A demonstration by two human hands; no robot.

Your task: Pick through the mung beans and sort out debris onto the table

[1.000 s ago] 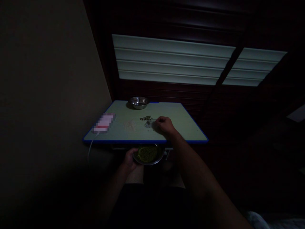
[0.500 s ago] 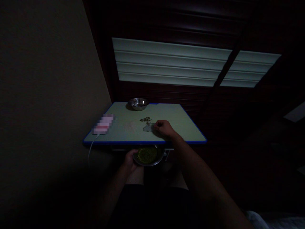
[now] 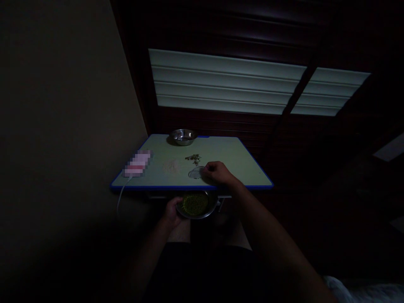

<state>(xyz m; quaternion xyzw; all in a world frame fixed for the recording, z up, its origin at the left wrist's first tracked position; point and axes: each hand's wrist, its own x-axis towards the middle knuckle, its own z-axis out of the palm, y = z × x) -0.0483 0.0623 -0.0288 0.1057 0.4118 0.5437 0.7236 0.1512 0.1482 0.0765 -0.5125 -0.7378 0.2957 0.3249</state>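
My left hand (image 3: 172,211) grips the left rim of a steel bowl (image 3: 202,217), held just below the table's front edge. Small green grains that look like mung beans (image 3: 195,203) fill its bottom. Above the table, my right hand (image 3: 217,171) is closed, thumb and fingers pinching a thin, clear, rounded piece (image 3: 196,172) that lies at or near the tabletop; its exact kind is hard to make out. Just beyond it, a small scatter of dark brownish-green bits (image 3: 193,158) rests on the table. A patch of pale grains or powder (image 3: 172,166) lies to the left.
The light table (image 3: 230,151) has a blue rim. A second steel bowl (image 3: 183,138) stands at its back edge. At the left lies a blurred-out phone-like item (image 3: 138,163) with a white cable (image 3: 120,195) hanging over the edge. A wall and dark louvred doors border the table.
My right hand has moved slightly nearer the table's front edge, drawing the clear piece away from the dark bits. The left hand and its bowl stay in place.
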